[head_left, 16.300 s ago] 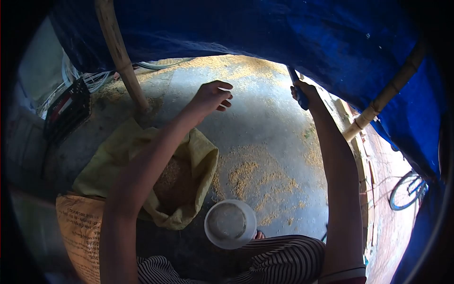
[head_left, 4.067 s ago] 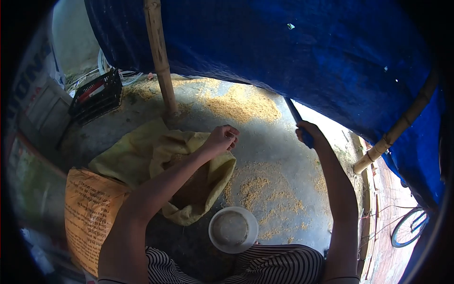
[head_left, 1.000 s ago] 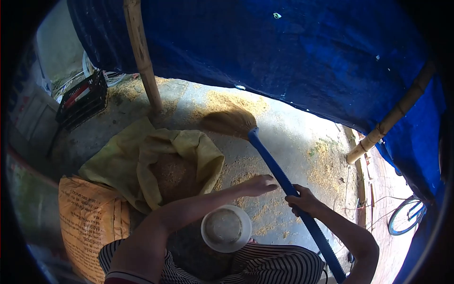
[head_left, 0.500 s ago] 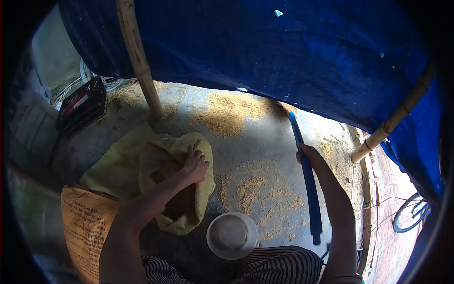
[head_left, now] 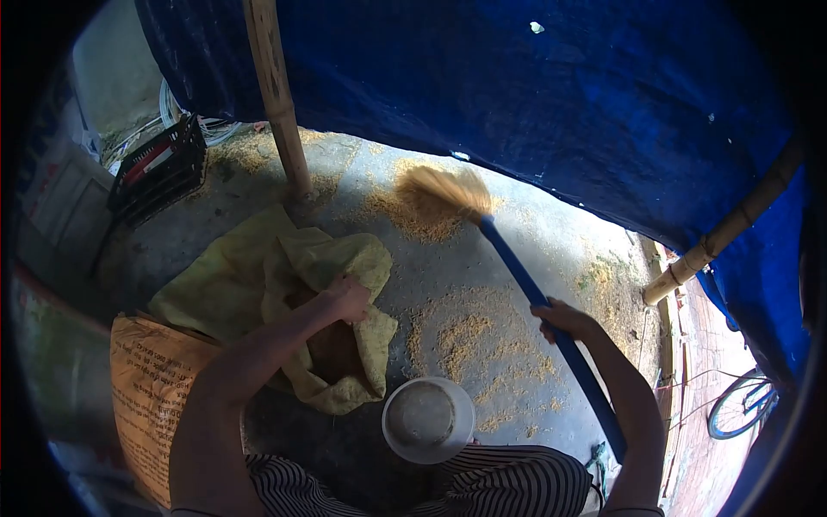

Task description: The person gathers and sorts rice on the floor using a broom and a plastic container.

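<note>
My right hand (head_left: 564,318) grips the blue handle of a broom (head_left: 517,267). Its straw head lies on a heap of yellow grain (head_left: 413,215) near the blue tarp. My left hand (head_left: 347,295) clutches the rim of an open yellow sack (head_left: 258,276) with grain inside. More loose grain (head_left: 469,332) is scattered on the concrete floor between the sack and the broom handle. A round white bowl (head_left: 428,420) stands on the floor just in front of my striped lap.
A blue tarp (head_left: 560,95) hangs overhead on bamboo poles (head_left: 280,95). A black crate (head_left: 159,168) sits at the far left. An orange printed sack (head_left: 151,388) lies beside the yellow one. A bicycle wheel (head_left: 741,405) shows at the right.
The broom head has swung left, out from under the tarp onto the grain heap. My right hand slid lower on the handle. My left hand stays at the sack's rim.
</note>
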Motion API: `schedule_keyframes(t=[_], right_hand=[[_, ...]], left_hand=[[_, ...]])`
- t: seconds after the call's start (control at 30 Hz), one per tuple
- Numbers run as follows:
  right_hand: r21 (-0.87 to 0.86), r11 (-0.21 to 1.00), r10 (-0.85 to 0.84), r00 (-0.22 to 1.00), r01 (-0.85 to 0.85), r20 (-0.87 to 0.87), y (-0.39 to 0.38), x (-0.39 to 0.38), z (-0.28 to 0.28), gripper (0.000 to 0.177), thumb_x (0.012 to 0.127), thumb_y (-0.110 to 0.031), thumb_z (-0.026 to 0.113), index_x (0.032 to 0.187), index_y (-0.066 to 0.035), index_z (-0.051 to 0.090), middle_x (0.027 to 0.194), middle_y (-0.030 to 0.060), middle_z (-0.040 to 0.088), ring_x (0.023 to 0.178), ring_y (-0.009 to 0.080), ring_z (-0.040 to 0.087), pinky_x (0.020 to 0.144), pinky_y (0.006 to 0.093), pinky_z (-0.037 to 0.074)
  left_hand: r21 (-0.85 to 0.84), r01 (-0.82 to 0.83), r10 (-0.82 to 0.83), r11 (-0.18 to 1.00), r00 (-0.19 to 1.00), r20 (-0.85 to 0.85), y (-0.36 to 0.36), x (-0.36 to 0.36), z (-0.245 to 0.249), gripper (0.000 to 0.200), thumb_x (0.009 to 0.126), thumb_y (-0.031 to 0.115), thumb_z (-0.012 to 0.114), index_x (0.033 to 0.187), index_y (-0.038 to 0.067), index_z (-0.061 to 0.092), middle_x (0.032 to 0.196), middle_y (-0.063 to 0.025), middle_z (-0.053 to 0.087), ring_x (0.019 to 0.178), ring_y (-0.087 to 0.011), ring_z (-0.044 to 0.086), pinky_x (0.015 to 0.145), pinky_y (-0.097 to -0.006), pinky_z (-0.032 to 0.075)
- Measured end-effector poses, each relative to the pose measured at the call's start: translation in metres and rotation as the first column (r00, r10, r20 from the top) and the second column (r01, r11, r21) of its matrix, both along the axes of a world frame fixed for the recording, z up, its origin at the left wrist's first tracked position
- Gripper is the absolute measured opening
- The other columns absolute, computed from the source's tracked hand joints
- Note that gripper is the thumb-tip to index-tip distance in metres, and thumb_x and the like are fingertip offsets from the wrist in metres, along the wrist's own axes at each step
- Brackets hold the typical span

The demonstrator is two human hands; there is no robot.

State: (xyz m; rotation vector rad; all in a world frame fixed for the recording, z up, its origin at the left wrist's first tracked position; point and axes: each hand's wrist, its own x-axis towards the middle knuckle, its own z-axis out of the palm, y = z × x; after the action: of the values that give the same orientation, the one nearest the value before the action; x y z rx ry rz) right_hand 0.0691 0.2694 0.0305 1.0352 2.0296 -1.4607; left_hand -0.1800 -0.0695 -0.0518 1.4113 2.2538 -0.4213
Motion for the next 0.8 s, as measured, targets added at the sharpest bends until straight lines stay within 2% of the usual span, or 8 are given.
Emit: schedule_keyframes(t=[0.13, 0.23, 0.33, 0.37, 0.43, 0.6, 0.73, 0.8], right_hand=[[-0.072, 0.997, 0.025, 0.997, -0.02, 0.068, -0.013, 0.08, 0.034, 0.026, 0.088, -0.021, 0.053, 0.106, -0.006, 0.041, 0.052, 0.0039, 0.048, 0.037, 0.0112, 0.046, 0.035, 0.0262, 0.04], [-0.111, 0.992, -0.049, 0.994, 0.059, 0.094, -0.023, 0.111, 0.068, 0.026, 0.088, -0.017, 0.051, 0.111, -0.007, 0.042, 0.051, 0.0034, 0.047, 0.036, 0.0112, 0.044, 0.034, 0.0261, 0.038], [-0.139, 0.981, -0.135, 0.991, 0.133, 0.0, -0.018, 0.112, 0.071, 0.028, 0.088, -0.016, 0.051, 0.114, -0.009, 0.045, 0.051, 0.0035, 0.047, 0.034, 0.0114, 0.043, 0.033, 0.0261, 0.036], [-0.117, 0.985, -0.133, 0.991, 0.128, -0.032, -0.012, 0.1, 0.068, 0.028, 0.087, -0.017, 0.051, 0.114, -0.009, 0.045, 0.051, 0.0035, 0.047, 0.034, 0.0114, 0.043, 0.033, 0.0259, 0.037], [-0.036, 0.993, -0.116, 0.986, 0.112, -0.117, 0.003, 0.064, 0.057, 0.026, 0.087, -0.02, 0.053, 0.109, -0.008, 0.048, 0.052, 0.0034, 0.047, 0.035, 0.0113, 0.044, 0.034, 0.0254, 0.038], [0.148, 0.971, -0.134, 0.943, 0.186, -0.305, 0.046, -0.059, -0.012, 0.027, 0.078, -0.023, 0.063, 0.089, -0.001, 0.051, 0.055, 0.005, 0.051, 0.041, 0.0154, 0.051, 0.037, 0.0288, 0.044], [0.278, 0.943, -0.131, 0.972, 0.183, -0.198, 0.03, -0.154, -0.063, 0.029, 0.076, -0.017, 0.061, 0.086, 0.009, 0.05, 0.056, 0.0104, 0.054, 0.042, 0.0191, 0.054, 0.038, 0.0327, 0.045], [0.318, 0.941, -0.063, 0.984, 0.115, -0.168, 0.013, -0.17, -0.067, 0.03, 0.076, -0.016, 0.06, 0.086, 0.01, 0.05, 0.057, 0.0118, 0.055, 0.043, 0.0195, 0.055, 0.038, 0.0334, 0.046]], left_hand=[[-0.052, 0.005, -0.001, 0.999, 0.998, 0.065, 0.004, -0.001, 0.012, 0.042, 0.071, 0.041, 0.065, 0.092, 0.005, 0.065, 0.092, -0.014, 0.064, 0.09, -0.0296, 0.061, 0.08, -0.0419, 0.046], [-0.065, -0.035, 0.041, 0.997, 0.995, 0.091, 0.005, 0.002, 0.019, 0.04, 0.071, 0.04, 0.065, 0.09, 0.004, 0.066, 0.09, -0.0141, 0.065, 0.086, -0.0298, 0.062, 0.076, -0.0408, 0.047], [-0.163, -0.013, 0.041, 0.987, 0.984, 0.172, 0.015, 0.004, 0.026, 0.037, 0.072, 0.036, 0.063, 0.089, 0.003, 0.067, 0.087, -0.0151, 0.065, 0.085, -0.0304, 0.062, 0.075, -0.0413, 0.048], [-0.164, -0.01, 0.038, 0.986, 0.985, 0.169, 0.018, 0.007, 0.028, 0.037, 0.072, 0.036, 0.063, 0.089, 0.003, 0.067, 0.087, -0.0151, 0.065, 0.085, -0.0304, 0.062, 0.075, -0.0413, 0.048], [-0.086, -0.038, 0.048, 0.996, 0.991, 0.126, 0.022, 0.014, 0.034, 0.029, 0.068, 0.023, 0.062, 0.087, 0.003, 0.067, 0.091, -0.0137, 0.065, 0.088, -0.0271, 0.062, 0.073, -0.0383, 0.049], [-0.032, -0.082, 0.086, 0.996, 0.984, 0.157, 0.014, 0.015, 0.035, 0.029, 0.069, 0.023, 0.06, 0.087, 0.002, 0.067, 0.091, -0.0144, 0.065, 0.088, -0.0293, 0.062, 0.075, -0.0397, 0.049], [0.08, -0.121, 0.105, 0.989, 0.978, 0.178, -0.011, 0.01, 0.031, 0.029, 0.071, 0.026, 0.058, 0.088, 0.004, 0.067, 0.092, -0.0153, 0.064, 0.089, -0.0309, 0.061, 0.077, -0.0407, 0.049], [0.026, -0.121, 0.114, 0.992, 0.978, 0.174, -0.018, 0.011, 0.031, 0.03, 0.072, 0.028, 0.058, 0.09, 0.005, 0.066, 0.092, -0.0155, 0.064, 0.09, -0.0311, 0.061, 0.078, -0.0415, 0.049]])
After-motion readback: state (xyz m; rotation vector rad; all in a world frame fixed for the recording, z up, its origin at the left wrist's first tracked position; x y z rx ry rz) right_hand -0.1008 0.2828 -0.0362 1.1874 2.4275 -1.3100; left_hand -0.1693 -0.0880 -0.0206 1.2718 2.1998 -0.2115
